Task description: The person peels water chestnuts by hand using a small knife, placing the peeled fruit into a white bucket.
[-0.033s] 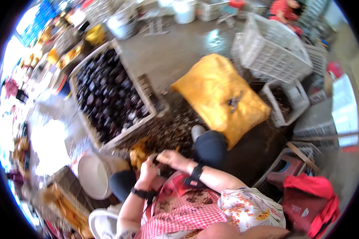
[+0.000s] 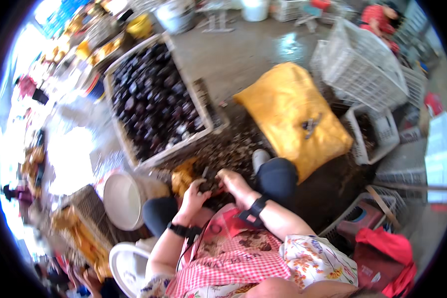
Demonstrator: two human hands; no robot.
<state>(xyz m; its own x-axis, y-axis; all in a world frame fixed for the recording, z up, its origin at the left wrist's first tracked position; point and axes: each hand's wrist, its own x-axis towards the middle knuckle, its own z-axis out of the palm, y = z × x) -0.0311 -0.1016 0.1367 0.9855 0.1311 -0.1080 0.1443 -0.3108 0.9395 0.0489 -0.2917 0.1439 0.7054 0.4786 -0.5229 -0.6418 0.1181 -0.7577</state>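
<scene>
My left hand [image 2: 194, 195] is in front of my lap, its fingers closed round something small that I cannot make out. Close by on its right, my right hand [image 2: 235, 184] points inward with its fingers pressed together. Whatever may be in them is hidden by blur. A gap separates the two hands. Just beyond them, small dark and pale bits [image 2: 233, 154] litter the ground. Against my left hand's far side lies a crumpled yellow-orange bag [image 2: 184, 175]. Farther off, a large pale-rimmed crate [image 2: 189, 89] is filled with dark, shiny, rounded pieces.
A full yellow sack [image 2: 288, 107] lies ahead on the right with a small dark tool [image 2: 310, 125] on top. White plastic crates [image 2: 362, 64] are stacked beyond it. At my left stands a white bucket [image 2: 121, 201]. A red bag [image 2: 385, 258] sits at the lower right. Another person [image 2: 377, 22] is at the far right.
My hands have moved apart from their nearly touching position. The whole view has shifted, so the crate and sack appear farther right and slightly higher.
</scene>
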